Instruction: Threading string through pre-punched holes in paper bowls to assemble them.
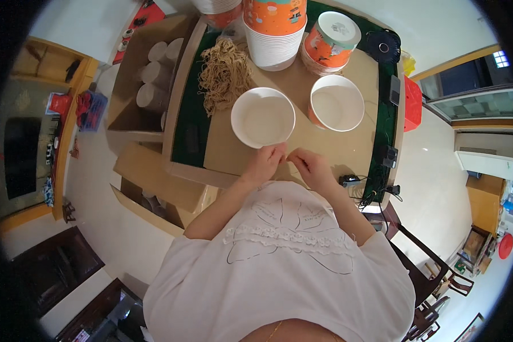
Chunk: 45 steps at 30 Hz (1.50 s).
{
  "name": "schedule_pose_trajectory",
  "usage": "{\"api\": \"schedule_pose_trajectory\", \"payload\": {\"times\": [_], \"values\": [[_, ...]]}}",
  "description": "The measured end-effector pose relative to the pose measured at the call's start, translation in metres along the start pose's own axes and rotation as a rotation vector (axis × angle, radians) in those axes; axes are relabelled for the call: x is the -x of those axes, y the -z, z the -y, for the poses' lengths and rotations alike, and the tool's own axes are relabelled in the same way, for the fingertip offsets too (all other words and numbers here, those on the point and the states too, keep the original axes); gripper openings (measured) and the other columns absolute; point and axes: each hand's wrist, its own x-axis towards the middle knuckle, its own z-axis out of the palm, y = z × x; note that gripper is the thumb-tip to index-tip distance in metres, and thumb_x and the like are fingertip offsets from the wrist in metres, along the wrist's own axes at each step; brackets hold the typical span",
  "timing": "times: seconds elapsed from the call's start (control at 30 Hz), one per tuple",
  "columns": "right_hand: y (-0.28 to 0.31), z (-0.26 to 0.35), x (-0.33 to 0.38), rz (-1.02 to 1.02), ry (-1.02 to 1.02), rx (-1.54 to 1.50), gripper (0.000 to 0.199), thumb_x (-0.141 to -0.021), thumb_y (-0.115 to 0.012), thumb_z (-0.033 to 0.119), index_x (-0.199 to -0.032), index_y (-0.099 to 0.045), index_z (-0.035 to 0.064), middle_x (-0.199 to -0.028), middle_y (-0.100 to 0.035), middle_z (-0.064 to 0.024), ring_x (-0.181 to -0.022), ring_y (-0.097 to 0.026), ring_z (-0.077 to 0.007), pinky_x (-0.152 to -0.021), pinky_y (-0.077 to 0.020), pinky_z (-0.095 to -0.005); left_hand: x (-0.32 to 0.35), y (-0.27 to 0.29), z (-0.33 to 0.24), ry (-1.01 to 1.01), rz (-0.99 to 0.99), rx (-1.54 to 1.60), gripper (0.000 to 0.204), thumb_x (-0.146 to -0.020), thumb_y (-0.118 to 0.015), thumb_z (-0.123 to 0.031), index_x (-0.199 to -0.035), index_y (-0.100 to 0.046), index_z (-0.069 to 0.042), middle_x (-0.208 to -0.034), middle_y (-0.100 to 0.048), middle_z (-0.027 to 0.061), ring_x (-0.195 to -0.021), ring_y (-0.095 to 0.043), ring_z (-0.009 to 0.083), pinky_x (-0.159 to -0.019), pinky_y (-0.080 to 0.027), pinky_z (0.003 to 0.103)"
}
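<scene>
My left hand point(265, 163) and my right hand point(313, 167) are close together at the near side of the table, fingertips pinched. Whatever sits between the fingers is too small to make out. Just beyond my left hand stands a white-lined paper bucket point(263, 118), upright, its mouth facing up. A second paper bucket point(337, 104), orange outside, stands to its right, slightly tilted in view. Tan strings point(225, 71) lie in a loose heap at the back left. Behind the buckets rises a nested stack of orange-and-white paper buckets point(275, 43).
An upside-down orange bucket stack point(332, 41) is at the back right. Along the table's right edge lie a black round dish point(383, 47), a phone-like object point(394, 90) and a black adapter point(349, 180) with cables. Cardboard boxes point(122, 97) holding white cylinders stand on the left floor.
</scene>
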Motion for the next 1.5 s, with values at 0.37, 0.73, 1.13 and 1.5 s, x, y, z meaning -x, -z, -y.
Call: {"api": "schedule_pose_trajectory", "payload": {"times": [0.37, 0.73, 1.13, 1.5], "values": [[-0.009, -0.007, 0.0, 0.065, 0.038, 0.075, 0.01, -0.086, -0.055, 0.008, -0.09, -0.059, -0.0004, -0.081, -0.061, -0.0163, -0.072, -0.06, -0.031, -0.064, -0.0473, -0.0345, 0.01, 0.0, 0.013, 0.205, 0.139, 0.349, 0.032, -0.093, -0.047, -0.022, -0.07, -0.055, -0.002, -0.062, -0.048, -0.0025, -0.054, -0.04, 0.0058, -0.047, -0.032, 0.023], [-0.016, -0.022, -0.005, 0.072, -0.196, -0.269, 0.01, -0.088, -0.057, 0.01, -0.09, -0.059, -0.0001, -0.07, -0.056, -0.0021, -0.063, -0.046, -0.0062, -0.058, -0.0397, -0.0209, 0.013, 0.002, 0.01, 0.193, 0.145, 0.285, 0.022, -0.094, -0.049, -0.021, -0.077, -0.052, -0.008, -0.061, -0.043, -0.0049, -0.052, -0.036, 0.0039, -0.045, -0.029, 0.019], [-0.014, -0.024, -0.008, 0.105, -0.244, -0.342, 0.009, -0.085, -0.062, 0.009, -0.089, -0.06, 0.0013, -0.066, -0.051, 0.0029, -0.06, -0.043, -0.0037, -0.053, -0.0358, -0.0194, 0.014, 0.01, 0.009, 0.229, 0.156, 0.421, 0.01, -0.09, -0.055, -0.013, -0.083, -0.054, -0.006, -0.067, -0.048, -0.0038, -0.057, -0.042, 0.0035, -0.048, -0.033, 0.018], [-0.014, -0.027, -0.005, 0.009, -0.126, -0.244, 0.008, -0.083, -0.061, 0.007, -0.084, -0.055, 0.0011, -0.062, -0.047, 0.002, -0.056, -0.039, -0.0046, -0.05, -0.0346, -0.0216, 0.009, 0.015, -0.01, 0.404, 0.127, 0.392, 0.024, -0.093, -0.05, -0.024, -0.076, -0.055, -0.008, -0.064, -0.05, -0.0026, -0.055, -0.042, 0.0051, -0.048, -0.034, 0.019]]}}
